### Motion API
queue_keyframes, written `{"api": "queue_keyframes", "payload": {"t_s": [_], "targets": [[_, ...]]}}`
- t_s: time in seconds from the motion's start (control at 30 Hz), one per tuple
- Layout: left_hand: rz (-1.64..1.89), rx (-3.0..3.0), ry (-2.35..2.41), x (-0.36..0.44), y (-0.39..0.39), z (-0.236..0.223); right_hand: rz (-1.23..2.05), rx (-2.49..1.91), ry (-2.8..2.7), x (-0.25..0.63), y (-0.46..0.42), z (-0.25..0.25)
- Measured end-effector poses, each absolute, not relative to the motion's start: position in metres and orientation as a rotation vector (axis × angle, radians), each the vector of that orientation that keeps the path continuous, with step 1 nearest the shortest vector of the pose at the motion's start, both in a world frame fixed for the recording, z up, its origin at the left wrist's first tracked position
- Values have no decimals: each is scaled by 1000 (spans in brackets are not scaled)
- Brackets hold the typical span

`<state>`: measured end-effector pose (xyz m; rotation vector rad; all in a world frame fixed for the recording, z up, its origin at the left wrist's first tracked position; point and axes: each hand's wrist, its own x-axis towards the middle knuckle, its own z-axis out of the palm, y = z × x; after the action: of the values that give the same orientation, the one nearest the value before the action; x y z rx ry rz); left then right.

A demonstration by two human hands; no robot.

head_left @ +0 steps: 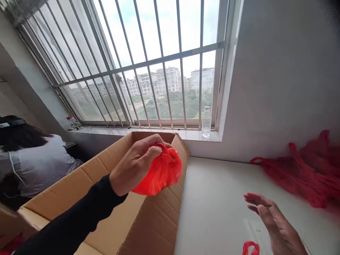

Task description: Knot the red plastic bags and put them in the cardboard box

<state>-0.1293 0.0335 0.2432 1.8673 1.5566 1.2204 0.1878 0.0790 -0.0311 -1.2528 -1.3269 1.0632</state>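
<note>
My left hand grips the gathered top of a red plastic bag, which bulges below the fingers; what is inside cannot be made out. The bag hangs over the near right wall of a large open cardboard box. Above the white table, my right hand is held with its fingers stretched out and nothing in them. Just below it, a small piece of red plastic shows at the bottom edge, beside a clear, flat item that is hard to make out.
A pile of red plastic bags lies on the right of the white table. A clear plastic bottle and a red-lidded container stand on the sill of the barred window. At the far left, another person is bent over.
</note>
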Motion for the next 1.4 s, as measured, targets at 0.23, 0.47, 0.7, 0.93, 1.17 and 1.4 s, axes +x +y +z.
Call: {"api": "queue_keyframes", "payload": {"t_s": [0.23, 0.47, 0.7, 0.93, 1.17, 1.4], "targets": [[1018, 1870, 1298, -67, 23, 211, 1768, -723, -1392, 140, 81, 52], [902, 1835, 1336, -68, 17, 161, 1893, -608, -1411, 167, 64, 27], [959, 1814, 1375, -87, 25, 141, 1630, -715, -1482, 169, 63, 27], [1055, 1703, 1393, -90, 26, 141, 1457, -752, -1687, 169, 56, 27], [1043, 1659, 1463, -90, 24, 144, 1278, -822, -1741, 162, 55, 33], [972, 1938, 1731, -119, 24, 146, 945, -1170, -1663, 176, 55, 27]]}}
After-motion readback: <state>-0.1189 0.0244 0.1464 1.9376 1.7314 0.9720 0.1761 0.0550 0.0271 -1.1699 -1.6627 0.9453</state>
